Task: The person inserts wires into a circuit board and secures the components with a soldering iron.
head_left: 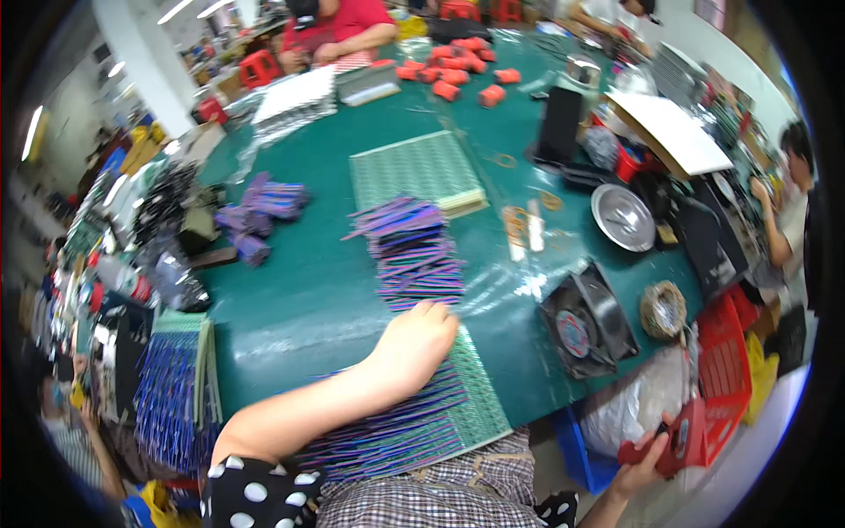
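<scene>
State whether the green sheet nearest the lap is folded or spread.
Spread: the green sheet lies opened out, no fold showing, with purple strips across its left part; the left hand and forearm hide some.

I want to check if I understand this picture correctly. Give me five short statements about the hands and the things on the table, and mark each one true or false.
1. The right hand holds a red tool. True.
2. The metal bowl is to the left of the green stack. False: it is to the right of it.
3. The left hand is at the near end of the purple strips. True.
4. The orange rolls lie in the metal bowl. False: they lie at the far part of the table.
5. The table is green. True.
</scene>
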`<state>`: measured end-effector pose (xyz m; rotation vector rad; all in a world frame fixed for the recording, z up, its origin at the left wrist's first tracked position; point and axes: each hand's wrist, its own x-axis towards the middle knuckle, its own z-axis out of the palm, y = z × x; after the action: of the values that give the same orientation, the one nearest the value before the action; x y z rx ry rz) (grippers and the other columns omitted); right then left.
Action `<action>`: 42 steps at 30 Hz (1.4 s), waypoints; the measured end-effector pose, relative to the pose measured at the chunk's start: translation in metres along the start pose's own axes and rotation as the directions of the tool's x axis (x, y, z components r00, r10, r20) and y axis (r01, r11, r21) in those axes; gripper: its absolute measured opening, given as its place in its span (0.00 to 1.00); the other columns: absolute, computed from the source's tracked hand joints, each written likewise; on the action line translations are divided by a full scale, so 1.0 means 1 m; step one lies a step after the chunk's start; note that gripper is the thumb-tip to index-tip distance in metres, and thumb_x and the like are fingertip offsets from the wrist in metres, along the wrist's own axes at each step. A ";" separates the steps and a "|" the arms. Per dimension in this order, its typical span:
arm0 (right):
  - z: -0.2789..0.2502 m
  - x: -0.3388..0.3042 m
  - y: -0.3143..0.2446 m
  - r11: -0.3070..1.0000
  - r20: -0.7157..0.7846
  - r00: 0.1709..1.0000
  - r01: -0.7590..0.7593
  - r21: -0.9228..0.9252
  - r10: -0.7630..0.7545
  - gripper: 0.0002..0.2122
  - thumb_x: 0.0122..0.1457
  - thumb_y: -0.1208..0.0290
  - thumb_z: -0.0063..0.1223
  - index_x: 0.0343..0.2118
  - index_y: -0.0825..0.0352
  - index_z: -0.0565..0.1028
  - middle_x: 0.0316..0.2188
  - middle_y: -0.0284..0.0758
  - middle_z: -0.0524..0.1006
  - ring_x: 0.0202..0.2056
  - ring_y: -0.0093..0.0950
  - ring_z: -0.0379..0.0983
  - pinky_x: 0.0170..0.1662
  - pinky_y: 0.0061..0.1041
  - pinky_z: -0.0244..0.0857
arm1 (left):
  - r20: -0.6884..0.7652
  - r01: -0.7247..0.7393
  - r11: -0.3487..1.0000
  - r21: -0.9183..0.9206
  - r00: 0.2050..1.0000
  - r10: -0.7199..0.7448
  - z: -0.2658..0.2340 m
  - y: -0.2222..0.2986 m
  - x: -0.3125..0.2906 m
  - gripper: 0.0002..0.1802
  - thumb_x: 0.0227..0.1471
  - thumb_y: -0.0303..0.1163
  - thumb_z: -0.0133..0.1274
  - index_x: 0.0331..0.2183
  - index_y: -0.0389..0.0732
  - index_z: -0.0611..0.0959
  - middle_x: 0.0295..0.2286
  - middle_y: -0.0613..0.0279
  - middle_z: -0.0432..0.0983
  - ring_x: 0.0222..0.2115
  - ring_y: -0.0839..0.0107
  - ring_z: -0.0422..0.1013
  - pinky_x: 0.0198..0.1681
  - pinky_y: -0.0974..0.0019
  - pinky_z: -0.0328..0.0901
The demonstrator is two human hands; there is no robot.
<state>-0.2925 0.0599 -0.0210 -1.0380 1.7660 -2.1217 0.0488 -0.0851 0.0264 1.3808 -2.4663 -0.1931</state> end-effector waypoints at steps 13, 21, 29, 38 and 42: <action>-0.054 0.006 0.023 0.897 0.239 0.963 0.212 -0.388 -0.125 0.22 0.58 0.69 0.51 0.52 0.75 0.65 0.49 0.51 0.69 0.49 0.44 0.67 0.53 0.39 0.60 | -0.166 0.070 0.998 -0.010 0.984 -0.070 0.042 -0.042 0.021 0.06 0.42 0.27 0.48 0.24 0.35 0.78 0.27 0.50 0.74 0.32 0.54 0.73 0.35 0.56 0.69; -0.050 -0.024 -0.024 0.992 -0.050 0.992 0.117 0.047 -0.114 0.13 0.62 0.75 0.43 0.48 0.74 0.65 0.44 0.39 0.73 0.23 0.15 0.62 0.25 0.15 0.57 | -0.120 0.165 0.853 -0.496 0.959 -0.255 0.008 -0.082 0.009 0.13 0.46 0.27 0.54 0.36 0.35 0.83 0.29 0.52 0.80 0.30 0.68 0.76 0.36 0.66 0.70; -0.077 -0.043 -0.063 0.976 -0.049 0.976 0.212 0.051 -0.210 0.13 0.61 0.76 0.43 0.47 0.72 0.66 0.42 0.39 0.73 0.23 0.15 0.62 0.26 0.15 0.58 | 0.063 0.288 0.607 -0.740 0.929 -0.364 0.002 -0.089 -0.003 0.09 0.50 0.25 0.51 0.34 0.31 0.79 0.22 0.65 0.74 0.19 0.79 0.70 0.20 0.74 0.64; -0.114 -0.045 -0.050 0.973 0.015 0.973 0.229 -0.011 -0.229 0.15 0.60 0.74 0.44 0.49 0.72 0.65 0.42 0.39 0.73 0.23 0.14 0.64 0.23 0.14 0.58 | -0.007 0.241 0.636 -0.733 0.933 -0.361 0.011 -0.088 -0.011 0.09 0.48 0.28 0.58 0.30 0.32 0.83 0.24 0.62 0.78 0.25 0.78 0.72 0.31 0.72 0.68; -0.108 -0.051 -0.054 0.978 0.019 0.978 0.209 -0.017 -0.208 0.15 0.60 0.74 0.44 0.50 0.71 0.65 0.43 0.39 0.72 0.22 0.14 0.63 0.22 0.13 0.58 | -0.039 0.217 0.651 -0.727 0.934 -0.355 0.019 -0.097 -0.008 0.09 0.46 0.25 0.59 0.32 0.31 0.84 0.25 0.61 0.80 0.26 0.78 0.73 0.32 0.73 0.68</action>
<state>-0.3065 0.1874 0.0039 -1.2948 1.7409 -2.2102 0.1242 -0.1303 -0.0186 1.3168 -1.6815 -0.9517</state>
